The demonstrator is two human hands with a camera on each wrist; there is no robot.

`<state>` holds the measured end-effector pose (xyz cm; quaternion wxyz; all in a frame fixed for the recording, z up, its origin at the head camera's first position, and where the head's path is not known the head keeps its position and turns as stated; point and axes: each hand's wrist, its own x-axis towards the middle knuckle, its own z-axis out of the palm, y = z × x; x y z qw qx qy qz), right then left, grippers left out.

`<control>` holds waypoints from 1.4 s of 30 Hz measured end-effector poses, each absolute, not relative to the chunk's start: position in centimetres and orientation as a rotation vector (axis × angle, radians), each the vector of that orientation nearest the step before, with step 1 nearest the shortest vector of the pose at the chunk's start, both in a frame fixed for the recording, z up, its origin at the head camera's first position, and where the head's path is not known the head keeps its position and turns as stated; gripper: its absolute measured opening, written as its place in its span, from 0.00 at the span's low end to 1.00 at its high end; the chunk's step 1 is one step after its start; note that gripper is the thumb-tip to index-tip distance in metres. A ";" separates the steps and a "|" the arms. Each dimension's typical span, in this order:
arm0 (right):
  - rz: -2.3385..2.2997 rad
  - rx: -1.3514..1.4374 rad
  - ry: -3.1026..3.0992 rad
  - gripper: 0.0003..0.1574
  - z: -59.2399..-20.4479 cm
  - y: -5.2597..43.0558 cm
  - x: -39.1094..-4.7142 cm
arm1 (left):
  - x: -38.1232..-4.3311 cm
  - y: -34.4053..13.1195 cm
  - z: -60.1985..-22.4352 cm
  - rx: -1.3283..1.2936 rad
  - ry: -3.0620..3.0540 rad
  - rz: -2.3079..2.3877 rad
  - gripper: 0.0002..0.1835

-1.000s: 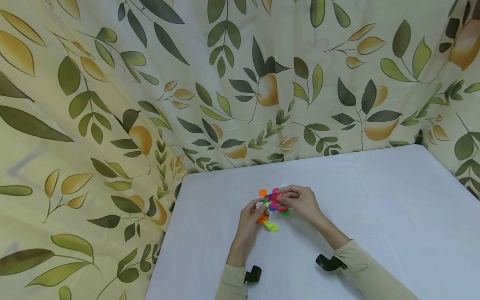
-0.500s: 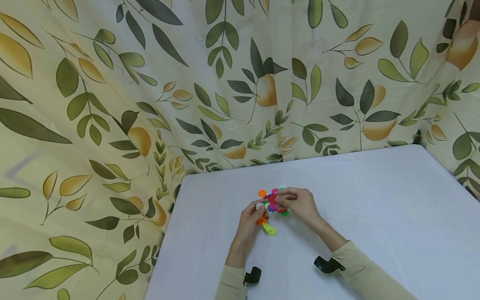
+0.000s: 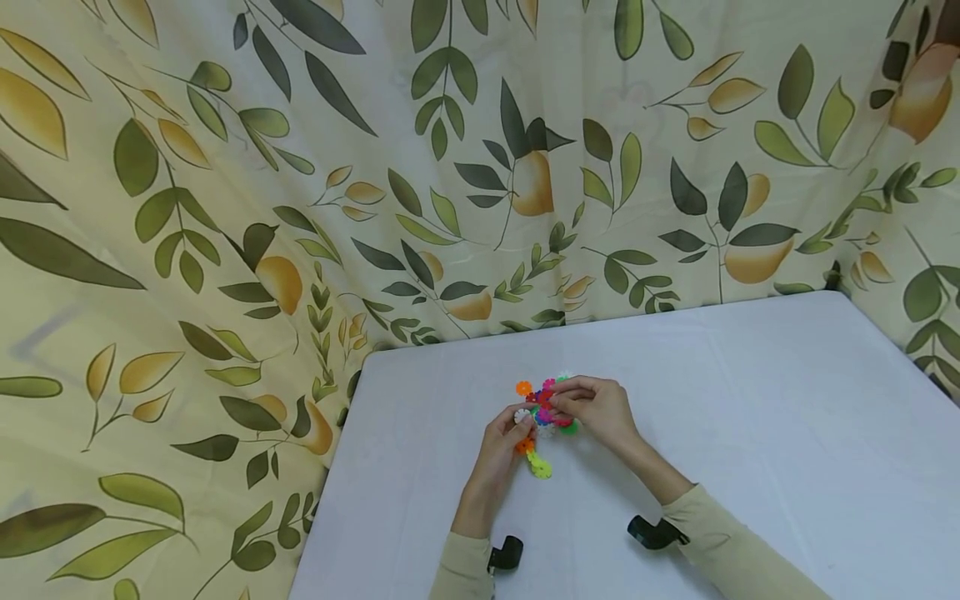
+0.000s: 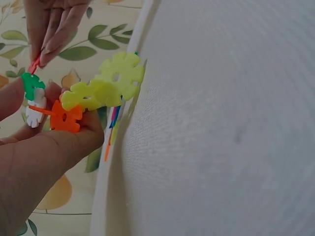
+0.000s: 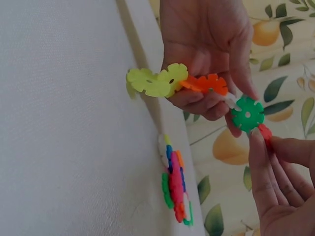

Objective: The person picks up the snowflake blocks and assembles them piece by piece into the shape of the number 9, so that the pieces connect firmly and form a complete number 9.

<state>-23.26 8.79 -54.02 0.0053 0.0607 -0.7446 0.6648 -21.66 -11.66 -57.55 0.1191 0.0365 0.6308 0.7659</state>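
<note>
My left hand (image 3: 497, 446) holds a chain of linked plastic snowflake discs above the table. Yellow discs (image 4: 122, 76) hang at its near end, joined to orange discs (image 4: 66, 118). Further along come a white disc (image 4: 35, 115) and a green disc (image 5: 247, 114), close to my left thumb and fingers. My right hand (image 3: 600, 408) pinches a red disc (image 5: 266, 132) between thumb and fingers, at the edge of the green one. Whether the red disc is slotted fully into the green one I cannot tell.
Several loose discs (image 5: 176, 182) in mixed colours lie on the white table (image 3: 720, 400) beyond and below the hands. A leaf-patterned curtain (image 3: 420, 200) hangs behind and left of the table. Each wrist carries a black camera (image 3: 657, 532).
The yellow end of the chain has swung down towards the front of the table. My right hand has shifted slightly left and down; the left hand has barely moved.
</note>
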 end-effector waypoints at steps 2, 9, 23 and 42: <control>2.089 0.194 -2.334 0.11 -54.1 8.8 -23.2 | -21.6 -11.6 -57.6 0.105 1.850 2.237 0.23; 2.151 0.197 -2.319 0.09 -54.1 8.7 -23.0 | -21.6 -11.6 -57.6 0.097 1.866 2.230 0.18; 2.206 0.224 -2.303 0.09 -54.4 8.7 -23.2 | -21.7 -11.3 -57.5 0.090 1.800 2.287 0.17; 1.310 0.282 -2.821 0.21 -56.5 10.9 -24.2 | -21.5 -11.6 -57.5 0.053 1.833 2.207 0.16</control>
